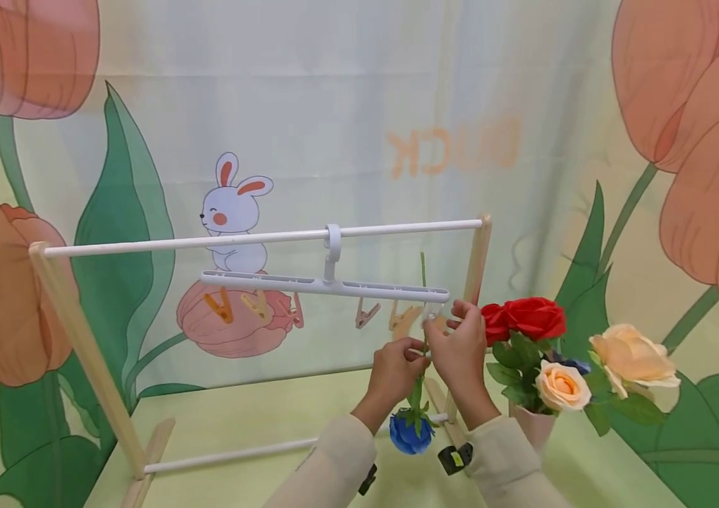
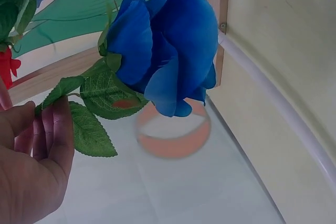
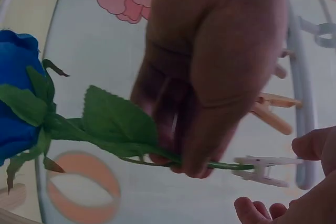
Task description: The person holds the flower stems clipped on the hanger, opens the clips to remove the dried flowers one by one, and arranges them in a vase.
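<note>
A blue artificial rose (image 1: 411,432) hangs head down below the right end of a white clip hanger (image 1: 283,284). My left hand (image 1: 395,370) pinches its green stem above the leaves, as the right wrist view also shows. Near the stem's cut end, a white clothespin (image 3: 265,170) on the hanger has its jaws around the stem. My right hand (image 1: 461,349) is beside this clothespin, its thumb (image 3: 311,144) right at one leg and the other fingers spread apart from it. Above the hanger, a thin length of stem (image 1: 423,264) sticks up.
The hanger hooks over the white top rod (image 1: 238,240) of a wooden-sided rack (image 1: 92,360). Several other clothespins, such as an orange one (image 1: 219,307), dangle from it. At the right, a pink vase (image 1: 532,425) holds red roses (image 1: 533,317) and peach roses (image 1: 635,358).
</note>
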Motion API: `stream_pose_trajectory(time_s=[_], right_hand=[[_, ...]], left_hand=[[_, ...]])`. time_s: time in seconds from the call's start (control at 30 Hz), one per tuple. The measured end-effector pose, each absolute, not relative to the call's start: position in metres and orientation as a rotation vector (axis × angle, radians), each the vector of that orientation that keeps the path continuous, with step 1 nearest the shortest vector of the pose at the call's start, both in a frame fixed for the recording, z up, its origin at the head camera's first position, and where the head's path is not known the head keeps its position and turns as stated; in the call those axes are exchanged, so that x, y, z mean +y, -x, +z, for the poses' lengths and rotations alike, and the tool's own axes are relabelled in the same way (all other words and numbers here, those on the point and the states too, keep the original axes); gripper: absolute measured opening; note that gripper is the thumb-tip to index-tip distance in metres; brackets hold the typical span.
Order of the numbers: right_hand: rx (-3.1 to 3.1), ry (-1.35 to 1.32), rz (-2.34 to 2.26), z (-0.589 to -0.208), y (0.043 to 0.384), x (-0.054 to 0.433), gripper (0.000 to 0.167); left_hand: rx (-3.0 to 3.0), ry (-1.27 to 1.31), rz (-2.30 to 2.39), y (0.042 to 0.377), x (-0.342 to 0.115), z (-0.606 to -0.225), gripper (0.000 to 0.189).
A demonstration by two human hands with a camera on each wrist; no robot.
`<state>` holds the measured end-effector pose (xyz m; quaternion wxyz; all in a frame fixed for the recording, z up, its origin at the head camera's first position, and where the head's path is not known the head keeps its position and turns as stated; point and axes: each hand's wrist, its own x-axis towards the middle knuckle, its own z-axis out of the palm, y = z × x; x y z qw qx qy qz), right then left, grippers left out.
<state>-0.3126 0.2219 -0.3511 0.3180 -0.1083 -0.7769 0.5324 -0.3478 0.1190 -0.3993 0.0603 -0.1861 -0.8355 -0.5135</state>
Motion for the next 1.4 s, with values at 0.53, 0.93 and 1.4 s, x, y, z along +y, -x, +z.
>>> stream_pose_trajectory(time_s=[0.53,0.93,1.4], right_hand=[[-1.963,0.338,1.428,-0.362,0.339,0.215,0.047],[-1.899,0.359,1.381,-0.360,0.343,0.210,0.038],[-1.887,0.355,1.370,-0.358,0.341,0.206,0.035]], left_hand=[[-2.557,0.525,-1.515,0.346,0.120,-0.399,0.012],[-2.549,0.533,-1.486,0.346,0.118,-0.397,0.013],[-2.553,0.512,-1.503,0.345,0.117,-0.400,0.014]])
